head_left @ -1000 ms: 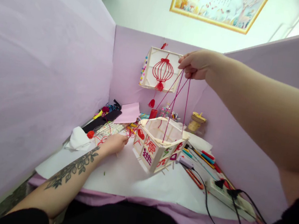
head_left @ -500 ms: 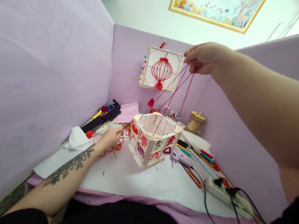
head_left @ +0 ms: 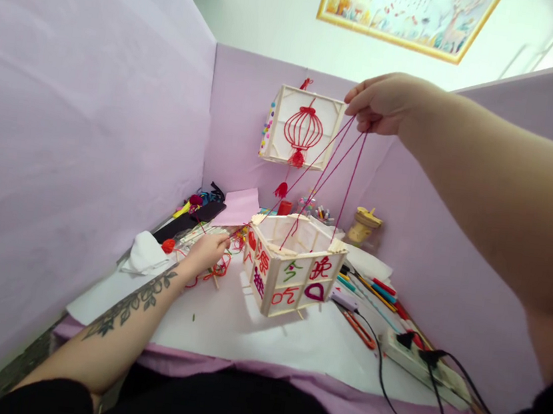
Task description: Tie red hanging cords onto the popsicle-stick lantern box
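Note:
A many-sided lantern [head_left: 292, 273] of wooden sticks and white panels, with red, green and purple characters, hangs tilted above the white tabletop. Purple-red strings [head_left: 353, 183] run from its rim up to my right hand [head_left: 377, 103], whose fingers are pinched on them high at the right. To the left of the lantern, my left hand [head_left: 208, 252] is closed on a thin dark-red string [head_left: 239, 232] that reaches toward the lantern's left rim corner.
On the back partition hangs a box lantern [head_left: 303, 129] with a red lantern design. Yarn and a white cloth [head_left: 145, 255] lie left; a glue gun [head_left: 344, 300], markers [head_left: 383, 289], a craft knife [head_left: 359, 330] and a power strip [head_left: 425, 366] lie right. A yellow-lidded cup [head_left: 365, 226] stands behind.
The hanging lantern has swung slightly right and turned, so its front-right panels face me more. My right hand still holds the strings, and my left hand stays beside the lantern.

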The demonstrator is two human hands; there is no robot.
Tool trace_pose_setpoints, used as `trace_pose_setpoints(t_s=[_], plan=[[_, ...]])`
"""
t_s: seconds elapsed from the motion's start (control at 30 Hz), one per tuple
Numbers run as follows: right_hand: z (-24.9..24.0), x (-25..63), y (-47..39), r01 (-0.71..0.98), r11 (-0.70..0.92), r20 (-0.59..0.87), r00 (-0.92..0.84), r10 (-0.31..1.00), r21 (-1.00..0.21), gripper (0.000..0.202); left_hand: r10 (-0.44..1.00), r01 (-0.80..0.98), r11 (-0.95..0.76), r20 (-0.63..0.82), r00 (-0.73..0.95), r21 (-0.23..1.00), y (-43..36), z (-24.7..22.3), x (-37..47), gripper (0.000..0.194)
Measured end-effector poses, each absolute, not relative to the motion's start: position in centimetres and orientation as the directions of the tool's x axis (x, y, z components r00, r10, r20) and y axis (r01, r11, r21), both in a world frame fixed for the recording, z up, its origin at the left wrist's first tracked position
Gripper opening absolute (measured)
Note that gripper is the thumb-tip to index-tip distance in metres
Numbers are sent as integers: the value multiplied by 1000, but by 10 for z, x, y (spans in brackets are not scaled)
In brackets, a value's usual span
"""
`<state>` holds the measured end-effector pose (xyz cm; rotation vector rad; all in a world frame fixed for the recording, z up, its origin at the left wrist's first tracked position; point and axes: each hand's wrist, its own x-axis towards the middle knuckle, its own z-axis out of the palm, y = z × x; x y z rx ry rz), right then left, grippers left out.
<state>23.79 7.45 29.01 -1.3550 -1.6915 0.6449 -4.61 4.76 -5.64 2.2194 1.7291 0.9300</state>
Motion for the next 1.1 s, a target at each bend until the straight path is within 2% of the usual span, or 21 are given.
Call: trace_pose_setpoints(t_s=[0.73,1.1], plan=[[286,244,83,564,288,317,-49,947,-774,27,919,809,-311,375,121,499,50,-60,-47,26],[274,240,87,625,302,181,-252,951,-719,20,949,853,-238,299,103,464,55,-65,-46,26]])
